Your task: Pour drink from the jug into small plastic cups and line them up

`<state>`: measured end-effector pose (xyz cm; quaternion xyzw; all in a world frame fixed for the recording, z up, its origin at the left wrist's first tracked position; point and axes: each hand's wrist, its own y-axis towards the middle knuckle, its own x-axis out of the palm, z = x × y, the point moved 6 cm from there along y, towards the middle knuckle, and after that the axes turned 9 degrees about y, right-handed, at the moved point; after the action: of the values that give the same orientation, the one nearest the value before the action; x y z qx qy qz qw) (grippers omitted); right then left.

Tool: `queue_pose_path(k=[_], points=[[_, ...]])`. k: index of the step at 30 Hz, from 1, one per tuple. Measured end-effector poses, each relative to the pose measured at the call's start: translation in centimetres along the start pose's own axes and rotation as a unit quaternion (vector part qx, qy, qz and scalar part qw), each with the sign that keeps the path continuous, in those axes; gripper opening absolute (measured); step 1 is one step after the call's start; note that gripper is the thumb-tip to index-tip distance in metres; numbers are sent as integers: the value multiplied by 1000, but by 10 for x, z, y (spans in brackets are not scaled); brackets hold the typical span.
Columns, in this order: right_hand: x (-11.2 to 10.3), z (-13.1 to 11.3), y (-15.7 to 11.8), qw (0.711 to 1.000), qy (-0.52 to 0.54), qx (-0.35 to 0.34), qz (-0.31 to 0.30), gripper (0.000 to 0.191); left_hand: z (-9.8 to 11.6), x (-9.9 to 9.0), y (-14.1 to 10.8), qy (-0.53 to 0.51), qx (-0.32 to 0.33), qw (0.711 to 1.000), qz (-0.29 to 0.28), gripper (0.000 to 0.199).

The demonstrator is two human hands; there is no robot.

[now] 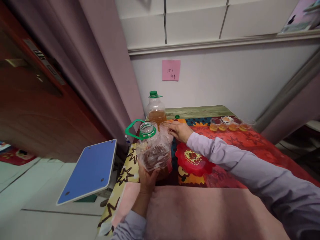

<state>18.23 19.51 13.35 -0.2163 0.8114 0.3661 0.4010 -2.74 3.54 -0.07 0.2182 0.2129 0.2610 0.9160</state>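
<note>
A big clear plastic jug (pixel 152 155) with a green handle and uncapped mouth stands near the table's left side, brownish liquid low in it. My left hand (pixel 148 176) is wrapped around its near lower side. Beside the jug's neck, my right hand (pixel 182 131) pinches a clear plastic cup (pixel 165 129) by its rim. Whether that cup holds anything is hard to see. Behind stands a second jug (pixel 157 115), capped in green and partly filled with amber liquid. A loose green cap (pixel 177 116) lies farther back. My right forearm reaches over a red scalloped tray (pixel 191 158).
Several clear cups (pixel 232 126) of yellowish drink stand in a row at the back right. A pink cloth (pixel 195 213) covers the near table edge. To the left is a low blue-topped table (pixel 90 171). The wall behind bears a pink note (pixel 171 70).
</note>
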Motion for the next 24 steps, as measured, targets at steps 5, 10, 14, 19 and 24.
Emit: queue_pose_path(k=[5,10,14,19,24], points=[[-10,-2,3,1000,-4,9,22,10,0,1,2,-9,0,1000,-3,107],[-22,-8,3,1000,0,-7,28,12,-1,-1,2,-5,-10,1000,2,109],[-18,-6,2,1000,-13,10,13,15,1,-2,4,-8,-11,1000,8,110],[-6,0,0,998,-27,51,-2,13,4,0,4,-14,-8,1000,8,110],[-9,2,1,997,-30,64,14,12,0,1,2,-12,-6,1000,7,111]])
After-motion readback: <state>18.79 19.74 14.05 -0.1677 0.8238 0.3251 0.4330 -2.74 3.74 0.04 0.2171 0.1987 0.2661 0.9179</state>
